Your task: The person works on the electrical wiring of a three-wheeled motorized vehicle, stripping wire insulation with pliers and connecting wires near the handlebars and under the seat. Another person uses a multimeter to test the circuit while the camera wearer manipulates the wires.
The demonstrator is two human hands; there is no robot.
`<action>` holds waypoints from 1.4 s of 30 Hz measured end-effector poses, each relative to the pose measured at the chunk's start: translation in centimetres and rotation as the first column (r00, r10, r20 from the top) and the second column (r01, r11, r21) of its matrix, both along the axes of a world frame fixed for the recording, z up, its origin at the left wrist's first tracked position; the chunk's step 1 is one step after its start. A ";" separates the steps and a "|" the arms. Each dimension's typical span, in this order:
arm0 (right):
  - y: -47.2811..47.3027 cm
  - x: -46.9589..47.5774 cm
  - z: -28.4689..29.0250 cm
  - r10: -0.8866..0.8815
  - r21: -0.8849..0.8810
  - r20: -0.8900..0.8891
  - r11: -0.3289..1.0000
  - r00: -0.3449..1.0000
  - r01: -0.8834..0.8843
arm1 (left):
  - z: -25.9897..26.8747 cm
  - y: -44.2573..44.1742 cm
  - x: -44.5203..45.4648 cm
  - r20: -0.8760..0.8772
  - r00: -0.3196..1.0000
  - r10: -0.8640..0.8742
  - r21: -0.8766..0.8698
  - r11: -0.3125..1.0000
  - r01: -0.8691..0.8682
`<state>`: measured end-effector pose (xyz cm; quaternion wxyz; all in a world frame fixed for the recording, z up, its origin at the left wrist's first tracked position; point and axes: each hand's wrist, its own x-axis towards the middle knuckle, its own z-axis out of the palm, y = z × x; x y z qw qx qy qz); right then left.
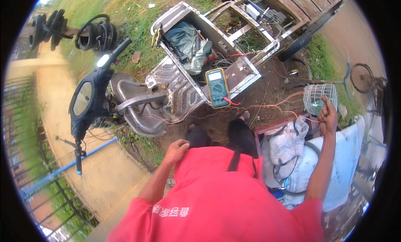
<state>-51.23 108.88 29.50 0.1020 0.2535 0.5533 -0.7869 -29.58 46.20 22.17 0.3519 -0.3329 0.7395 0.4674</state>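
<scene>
My right hand [328, 118] is raised beside a wire-mesh cage [319, 96], fingers pinched on the end of a thin orange wire [283, 110]. That wire trails left across the ground towards the three-wheeler. My left hand [178, 150] rests at my left thigh by the shirt hem, fingers curled; whether anything is inside it is hidden. A digital multimeter [217, 89] with a yellow rim leans on the edge of the open metal seat box [233, 54], a red probe lead [230, 101] plugged into it. Cloth and tools [191, 47] lie inside the box.
Handlebars with a headlight [86, 97] stand at left, above bent metal tubing [134, 102]. The rusty frame and wooden cargo bed [300, 5] extend to the upper right. White sacks [286, 148] fill the right side. Stacked tyres [97, 35] and a blue-topped railing [69, 166] are left.
</scene>
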 end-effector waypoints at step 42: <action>11.1 -37.2 -18.7 0.303 0.220 0.419 0.880 0.856 -0.420 | -2.8 34.5 -5.1 0.094 0.625 0.775 -0.026 0.630 -0.776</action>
